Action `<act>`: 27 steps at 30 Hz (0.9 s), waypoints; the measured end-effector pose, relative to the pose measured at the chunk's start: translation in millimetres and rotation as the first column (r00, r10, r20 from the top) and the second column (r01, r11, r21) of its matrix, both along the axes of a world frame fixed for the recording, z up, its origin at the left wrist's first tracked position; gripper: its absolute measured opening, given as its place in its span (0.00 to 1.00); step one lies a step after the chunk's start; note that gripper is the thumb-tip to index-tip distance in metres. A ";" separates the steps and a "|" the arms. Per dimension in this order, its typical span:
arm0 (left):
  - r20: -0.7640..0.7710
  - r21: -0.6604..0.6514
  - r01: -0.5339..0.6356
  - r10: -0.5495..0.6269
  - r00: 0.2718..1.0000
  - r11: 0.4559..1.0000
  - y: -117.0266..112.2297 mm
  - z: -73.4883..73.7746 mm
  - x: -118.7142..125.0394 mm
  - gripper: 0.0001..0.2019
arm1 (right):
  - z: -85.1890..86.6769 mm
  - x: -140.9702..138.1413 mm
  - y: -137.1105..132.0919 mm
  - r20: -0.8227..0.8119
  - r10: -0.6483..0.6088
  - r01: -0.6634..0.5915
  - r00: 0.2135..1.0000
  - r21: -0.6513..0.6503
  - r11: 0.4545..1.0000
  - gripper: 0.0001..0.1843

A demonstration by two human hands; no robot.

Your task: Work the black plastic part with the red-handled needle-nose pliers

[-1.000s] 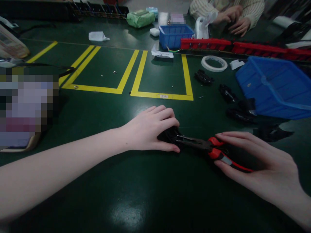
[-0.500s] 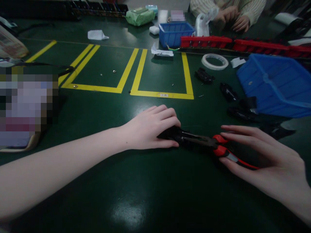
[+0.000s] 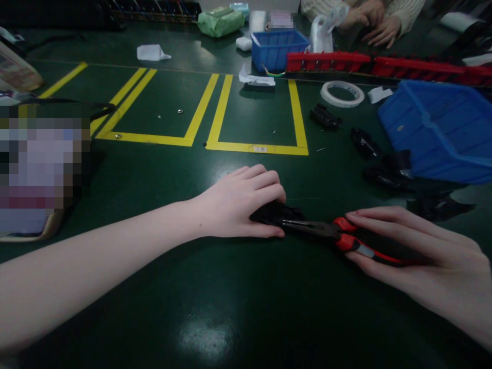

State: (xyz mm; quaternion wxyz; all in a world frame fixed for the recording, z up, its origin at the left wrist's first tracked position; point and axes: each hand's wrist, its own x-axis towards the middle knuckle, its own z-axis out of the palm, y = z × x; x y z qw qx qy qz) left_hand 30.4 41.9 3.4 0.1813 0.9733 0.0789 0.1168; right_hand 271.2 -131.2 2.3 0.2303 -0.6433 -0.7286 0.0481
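Observation:
My left hand (image 3: 249, 202) is closed over a black plastic part (image 3: 269, 212) on the dark green table, palm down, hiding much of it. In my right hand (image 3: 430, 251) are long-nose pliers (image 3: 342, 233) with red handles, a grey patch and dark metal jaws. Fingers and thumb lie on either side of the handles. The jaw tips reach the black part beside my left thumb; whether they grip it I cannot tell.
Yellow tape outlines (image 3: 265, 148) mark the table beyond my hands. To the right are black parts (image 3: 365, 143), a tape roll (image 3: 342, 94) and a tilted blue bin (image 3: 442, 128). A phone (image 3: 42, 174) stands at left. Across the table another person's hands (image 3: 380, 28) are working behind red strips (image 3: 326, 61).
The plier jaws have come closer together and dropped slightly along the black part. My right fingers have squeezed in on the handles. My left hand has hardly moved.

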 end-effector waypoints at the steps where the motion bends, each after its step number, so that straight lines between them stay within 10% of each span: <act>1: 0.000 0.000 0.001 -0.001 1.000 1.000 0.0 0.1 0.0 0.18 | 0.0 0.2 -0.1 0.000 0.003 -0.003 1.000 0.001 1.000 0.17; 27: 0.004 0.005 0.016 -0.016 1.000 1.000 -0.9 0.2 -0.1 0.16 | 0.1 -2.3 0.8 -0.054 -0.023 0.023 0.998 0.015 1.000 0.15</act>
